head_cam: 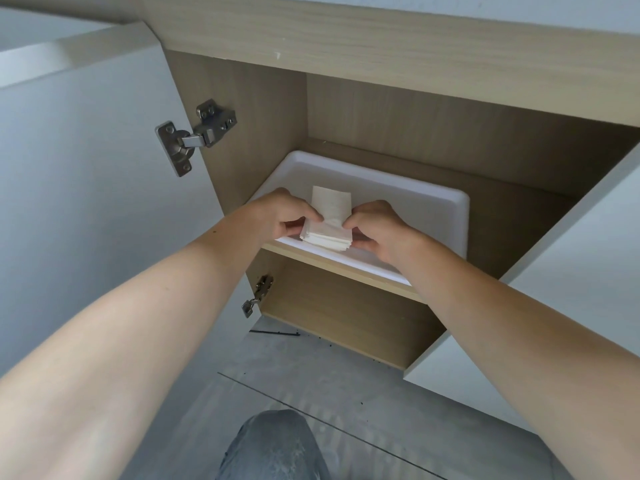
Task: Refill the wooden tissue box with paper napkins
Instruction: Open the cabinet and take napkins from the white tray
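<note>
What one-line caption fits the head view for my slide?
Both hands, left and right, grip a napkin stack over a white tray inside an open cabinet.

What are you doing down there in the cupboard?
A person is reaching into an open cupboard. Both hands, the left hand and the right hand, grip a stack of paper napkins in a white tray on the shelf. The wooden tissue box isn't in view.

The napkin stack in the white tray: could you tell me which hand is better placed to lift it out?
Probably the right hand: its fingers reach under the napkin stack's near corner, while the left hand only pinches the top edge. The margin is slim.
</note>
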